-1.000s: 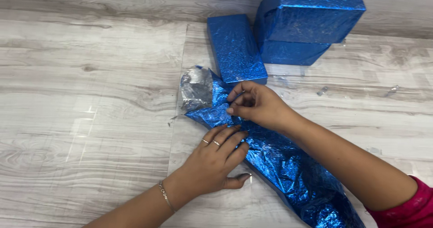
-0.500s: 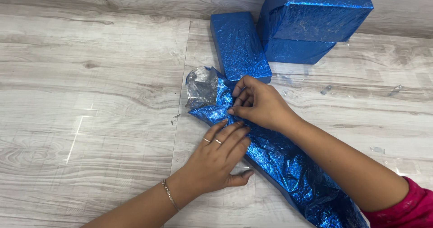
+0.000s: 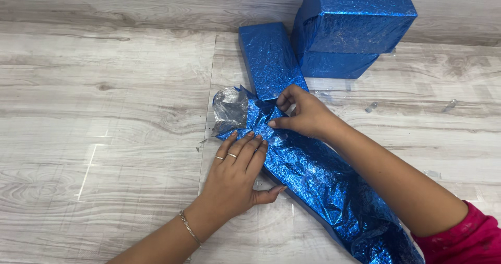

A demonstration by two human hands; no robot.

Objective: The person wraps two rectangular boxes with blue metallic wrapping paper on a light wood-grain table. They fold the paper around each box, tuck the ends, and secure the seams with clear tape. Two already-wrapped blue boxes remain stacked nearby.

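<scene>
Head view. Long box (image 3: 323, 191) half wrapped in blue foil (image 3: 261, 123) lies diagonally from centre to lower right of frame. Left hand (image 3: 235, 178) flat, fingers spread, pressing the foil at the box's near edge; grips nothing. Right hand (image 3: 302, 115) curled, fingertips pinching a foil fold at the box end. Silver underside (image 3: 229, 107) exposed left of centre. Wrapped boxes (image 3: 349, 26) upper right.

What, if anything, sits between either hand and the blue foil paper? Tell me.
Nothing visible. The left hand lies flat on the blue foil paper, and the right hand pinches its folded end directly.
</scene>
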